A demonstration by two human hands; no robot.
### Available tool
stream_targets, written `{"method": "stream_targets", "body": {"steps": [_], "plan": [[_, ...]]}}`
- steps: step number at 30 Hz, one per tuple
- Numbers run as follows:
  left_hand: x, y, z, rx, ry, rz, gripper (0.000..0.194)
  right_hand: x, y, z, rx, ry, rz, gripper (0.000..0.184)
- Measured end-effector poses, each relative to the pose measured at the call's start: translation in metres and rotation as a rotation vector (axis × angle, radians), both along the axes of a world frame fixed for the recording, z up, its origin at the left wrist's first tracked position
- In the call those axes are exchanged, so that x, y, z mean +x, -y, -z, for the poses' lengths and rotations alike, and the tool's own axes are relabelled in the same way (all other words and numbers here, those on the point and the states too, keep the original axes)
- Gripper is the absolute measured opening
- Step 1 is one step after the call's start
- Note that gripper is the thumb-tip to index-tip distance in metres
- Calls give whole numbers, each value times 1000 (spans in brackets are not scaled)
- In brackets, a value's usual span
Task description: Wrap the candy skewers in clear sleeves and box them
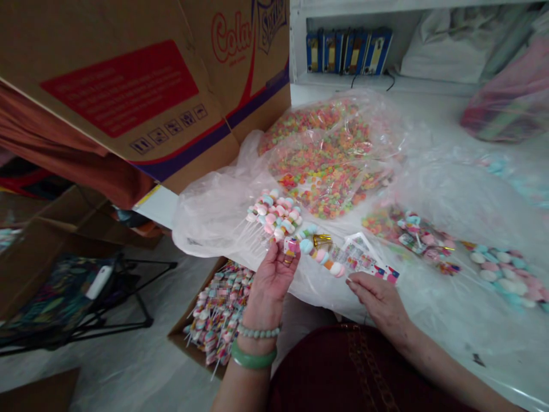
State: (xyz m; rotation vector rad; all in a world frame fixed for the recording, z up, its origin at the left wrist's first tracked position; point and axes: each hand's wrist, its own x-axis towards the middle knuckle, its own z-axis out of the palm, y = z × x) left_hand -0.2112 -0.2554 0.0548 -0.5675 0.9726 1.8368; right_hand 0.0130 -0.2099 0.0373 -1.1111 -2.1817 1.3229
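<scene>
My right hand (pixel 380 294) pinches the thin stick of a marshmallow skewer (pixel 322 257), which points up and left over the table. Pastel marshmallows and orange pieces alternate along it. My left hand (pixel 278 266), palm up, has its fingers closed on a small pink-and-white printed label (pixel 291 246), near the skewer's far end. Just beyond the left hand lies a pile of marshmallow skewers (pixel 277 214) with white sticks. Gold twist ties (pixel 322 240) rest behind the held skewer. Flat printed clear packets (pixel 358 254) lie between the twist ties and my right hand.
Large clear bags of colourful gummy rings (pixel 326 154) cover the table's back. More marshmallow skewers (pixel 506 272) lie right. Below the table edge, a carton (pixel 182 336) holds many wrapped skewers. A big cardboard box (pixel 206 91) stands at the left, above a folding stool (pixel 64 292).
</scene>
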Motion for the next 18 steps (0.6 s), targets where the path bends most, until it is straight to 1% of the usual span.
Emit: {"method": "stream_targets", "body": {"steps": [3, 5, 8, 10, 11, 13, 16, 18], "plan": [[2, 0, -1, 30, 28, 14, 19, -3, 1, 3, 149, 62, -48, 29], [4, 1, -1, 46, 29, 26, 20, -1, 2, 6, 294, 79, -50, 26], [5, 4, 4, 82, -101, 41, 15, 3, 3, 11, 555, 70, -64, 26], [6, 5, 10, 121, -228, 75, 10, 5, 5, 13, 636, 62, -87, 26], [6, 6, 13, 140, -279, 110, 7, 6, 5, 13, 631, 52, -96, 25], [6, 7, 19, 167, -324, 207, 6, 5, 4, 13, 538, 24, -99, 24], [7, 8, 23, 180, -311, 309, 9, 3, 1, 10, 260, 66, -109, 25], [9, 8, 23, 175, -301, 312, 11, 1, -1, 8, 97, 136, -120, 25]]}}
